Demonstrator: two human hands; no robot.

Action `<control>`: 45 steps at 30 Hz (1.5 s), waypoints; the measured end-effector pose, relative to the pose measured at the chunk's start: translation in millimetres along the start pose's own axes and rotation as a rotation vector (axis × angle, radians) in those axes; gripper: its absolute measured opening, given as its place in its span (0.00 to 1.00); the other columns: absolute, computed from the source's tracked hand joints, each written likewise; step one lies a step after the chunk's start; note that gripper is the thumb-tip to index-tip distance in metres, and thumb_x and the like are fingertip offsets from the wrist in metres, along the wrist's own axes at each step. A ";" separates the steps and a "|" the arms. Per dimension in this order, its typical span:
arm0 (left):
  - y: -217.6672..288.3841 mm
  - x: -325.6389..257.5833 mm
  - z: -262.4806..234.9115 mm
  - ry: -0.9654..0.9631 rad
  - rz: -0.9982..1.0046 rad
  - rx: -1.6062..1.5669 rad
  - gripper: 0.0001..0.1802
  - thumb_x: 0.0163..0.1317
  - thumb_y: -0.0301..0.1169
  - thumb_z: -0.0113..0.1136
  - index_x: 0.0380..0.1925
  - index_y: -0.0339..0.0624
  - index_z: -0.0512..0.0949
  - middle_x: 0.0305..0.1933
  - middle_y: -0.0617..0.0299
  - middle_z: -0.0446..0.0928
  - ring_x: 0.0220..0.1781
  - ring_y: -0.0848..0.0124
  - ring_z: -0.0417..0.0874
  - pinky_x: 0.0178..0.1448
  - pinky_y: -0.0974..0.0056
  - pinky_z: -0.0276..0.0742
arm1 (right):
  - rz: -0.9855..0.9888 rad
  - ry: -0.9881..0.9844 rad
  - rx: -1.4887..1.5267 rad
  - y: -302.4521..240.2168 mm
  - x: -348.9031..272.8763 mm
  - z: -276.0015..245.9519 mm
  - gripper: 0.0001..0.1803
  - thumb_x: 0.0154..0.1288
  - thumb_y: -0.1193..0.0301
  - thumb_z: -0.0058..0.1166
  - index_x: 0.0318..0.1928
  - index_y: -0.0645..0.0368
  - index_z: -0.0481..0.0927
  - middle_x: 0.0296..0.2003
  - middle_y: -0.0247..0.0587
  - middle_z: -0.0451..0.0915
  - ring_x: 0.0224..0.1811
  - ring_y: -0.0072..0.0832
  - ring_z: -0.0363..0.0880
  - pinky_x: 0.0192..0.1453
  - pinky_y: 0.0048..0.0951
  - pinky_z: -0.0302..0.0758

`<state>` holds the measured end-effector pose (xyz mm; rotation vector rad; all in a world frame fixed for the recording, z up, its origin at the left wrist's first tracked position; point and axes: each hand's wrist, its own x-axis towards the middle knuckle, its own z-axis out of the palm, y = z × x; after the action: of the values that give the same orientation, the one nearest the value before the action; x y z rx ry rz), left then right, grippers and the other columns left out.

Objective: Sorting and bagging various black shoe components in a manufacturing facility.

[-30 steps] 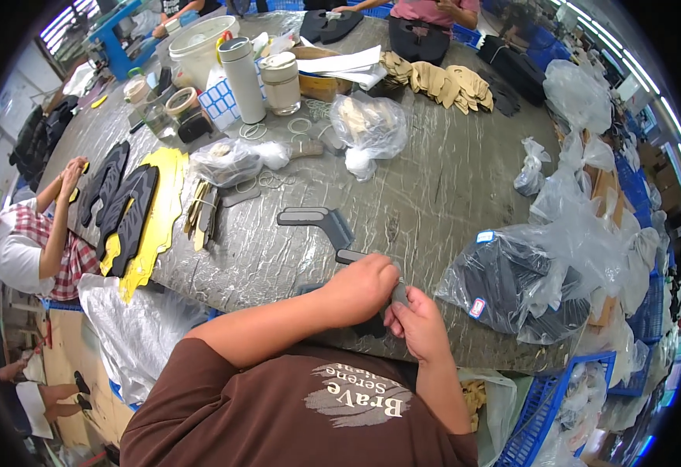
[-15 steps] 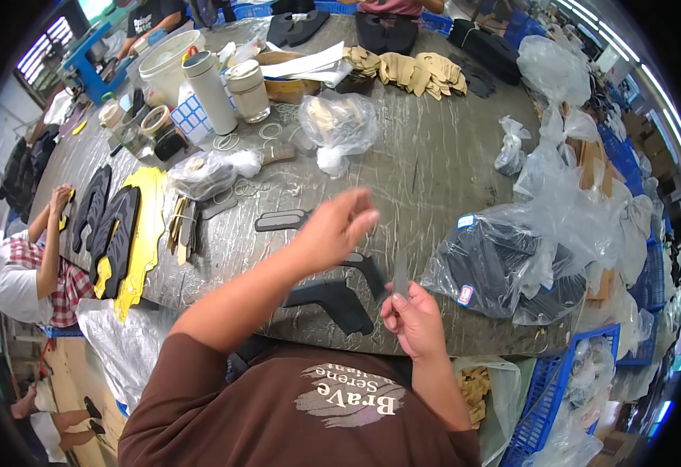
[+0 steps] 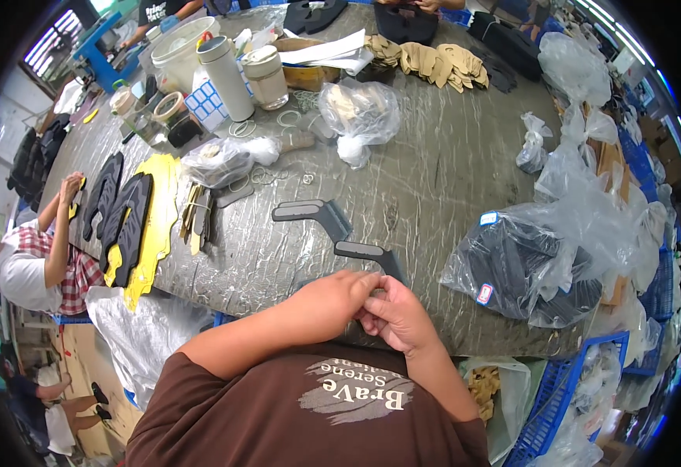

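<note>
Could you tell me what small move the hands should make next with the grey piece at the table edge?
Probably part slightly: the left hand and right hand crowd together over the near end of the grey piece, hiding it.

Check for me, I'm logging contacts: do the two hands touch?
Touching. The head view shows the left hand pressed against the right hand, fingers meeting, no gap.

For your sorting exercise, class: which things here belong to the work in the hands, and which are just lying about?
In the work:
left hand
right hand
grey angled piece
second grey piece

Lying about:
bag of dark parts
tan cut-outs
white tumbler
tape roll
</note>
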<state>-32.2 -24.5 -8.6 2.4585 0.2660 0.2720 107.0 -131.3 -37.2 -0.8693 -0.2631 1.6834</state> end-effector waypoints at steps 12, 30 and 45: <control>-5.9 -19.9 21.1 0.201 -0.069 0.085 0.28 0.49 0.23 0.55 0.54 0.34 0.65 0.33 0.52 0.72 0.34 0.56 0.76 0.35 0.58 0.74 | -0.221 0.197 -0.473 9.0 -6.5 8.7 0.06 0.62 0.76 0.52 0.36 0.66 0.78 0.29 0.35 0.80 0.25 0.14 0.71 0.28 0.16 0.69; -1.3 -16.4 17.7 0.254 0.000 0.229 0.31 0.44 0.24 0.56 0.53 0.33 0.66 0.32 0.55 0.71 0.33 0.60 0.75 0.33 0.60 0.74 | -0.321 0.191 -0.416 12.1 -6.8 13.9 0.04 0.62 0.76 0.52 0.33 0.65 0.78 0.27 0.33 0.79 0.24 0.13 0.70 0.28 0.15 0.67; -3.2 -21.4 19.8 0.222 -0.154 -0.823 0.15 0.65 0.29 0.45 0.51 0.34 0.68 0.37 0.58 0.75 0.36 0.68 0.77 0.40 0.64 0.73 | -0.248 0.027 -0.063 12.8 0.0 7.8 0.01 0.61 0.79 0.49 0.34 0.62 0.73 0.26 0.37 0.76 0.25 0.18 0.70 0.31 0.17 0.69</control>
<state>-48.0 -39.0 -28.7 1.5889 0.3503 0.4768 92.3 -133.2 -39.3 -0.8689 -0.3910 1.4388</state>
